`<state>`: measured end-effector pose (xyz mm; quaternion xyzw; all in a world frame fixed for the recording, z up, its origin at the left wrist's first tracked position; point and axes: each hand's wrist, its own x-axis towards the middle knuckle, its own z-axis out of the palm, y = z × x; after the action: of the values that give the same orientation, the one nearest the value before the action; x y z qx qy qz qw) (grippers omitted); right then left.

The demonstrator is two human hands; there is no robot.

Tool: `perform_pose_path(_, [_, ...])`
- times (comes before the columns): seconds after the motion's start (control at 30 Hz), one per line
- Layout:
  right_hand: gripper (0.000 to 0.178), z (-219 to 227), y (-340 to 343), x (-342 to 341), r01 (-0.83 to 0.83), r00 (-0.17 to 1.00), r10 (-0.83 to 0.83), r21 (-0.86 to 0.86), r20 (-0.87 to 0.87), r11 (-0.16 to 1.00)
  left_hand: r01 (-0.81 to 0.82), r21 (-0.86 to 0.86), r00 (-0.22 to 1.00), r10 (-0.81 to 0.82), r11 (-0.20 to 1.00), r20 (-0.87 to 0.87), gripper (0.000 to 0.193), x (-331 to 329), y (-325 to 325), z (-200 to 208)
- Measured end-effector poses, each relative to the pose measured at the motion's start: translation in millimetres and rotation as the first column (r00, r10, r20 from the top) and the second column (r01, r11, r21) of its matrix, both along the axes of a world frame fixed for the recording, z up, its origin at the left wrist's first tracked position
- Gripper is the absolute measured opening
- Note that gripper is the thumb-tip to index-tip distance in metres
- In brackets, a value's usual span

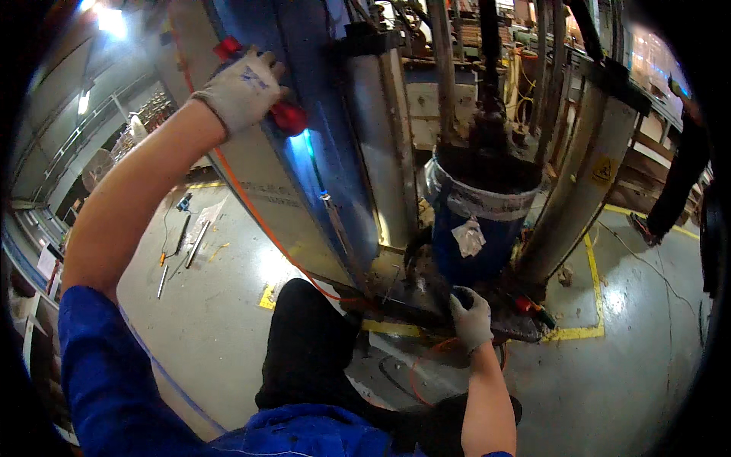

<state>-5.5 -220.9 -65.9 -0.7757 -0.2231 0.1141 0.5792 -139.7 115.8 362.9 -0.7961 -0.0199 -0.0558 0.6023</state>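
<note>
My left hand (247,87), in a pale work glove, is raised at the upper left. It is closed round a red tool (289,118), whose ends stick out on both sides of the fist. A bright bluish light glows just below the tool, against the blue panel (335,152) of a tall machine. My gloved right hand (474,324) is low, by the foot of a blue drum (476,255). Its fingers curl at a dark rounded thing (461,297), too small to name. The drum has a smeared rim and a torn pale label.
Metal columns (586,167) flank the drum, and a dark shaft (489,76) reaches into it. A red and green handled thing (537,312) lies on the base. An orange hose (259,217) hangs along the machine. Rods (198,244) lie on the floor. Another person (678,175) stands at far right.
</note>
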Motion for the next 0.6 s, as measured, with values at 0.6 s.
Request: perform_pose_path(0.6, [0.033,4.5,-0.6,-4.4,0.026,0.999,-0.025,-0.027,0.042,0.999,0.164,0.004,0.982,-0.164,0.986,0.095,0.052,-24.8,-27.2,-13.9])
